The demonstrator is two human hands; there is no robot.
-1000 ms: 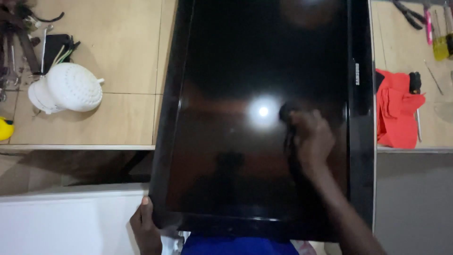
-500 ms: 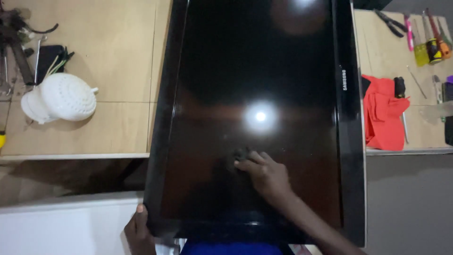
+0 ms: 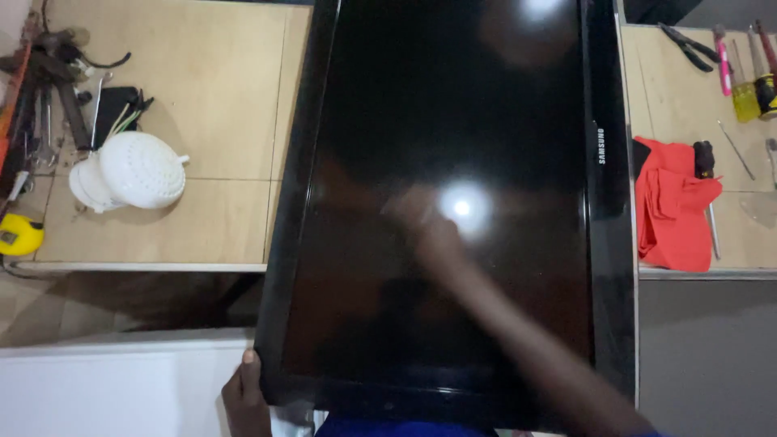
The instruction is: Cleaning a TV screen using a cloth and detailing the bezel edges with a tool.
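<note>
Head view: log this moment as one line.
left hand: grips flat-screen TV at its lower left corner | right hand: blurred, on the dark screen | red cloth: on wooden table

One flat screen (image 3: 453, 105), one red cloth (image 3: 670, 214), two hands (image 3: 425, 222)

right hand (image 3: 425, 222) motion-blurred, left hand (image 3: 245, 396) edge-cropped

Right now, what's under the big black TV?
The TV lies across two wooden tables, with a gap between them. The left hand holds its bottom corner. Whatever lies directly beneath the screen is hidden.
</note>
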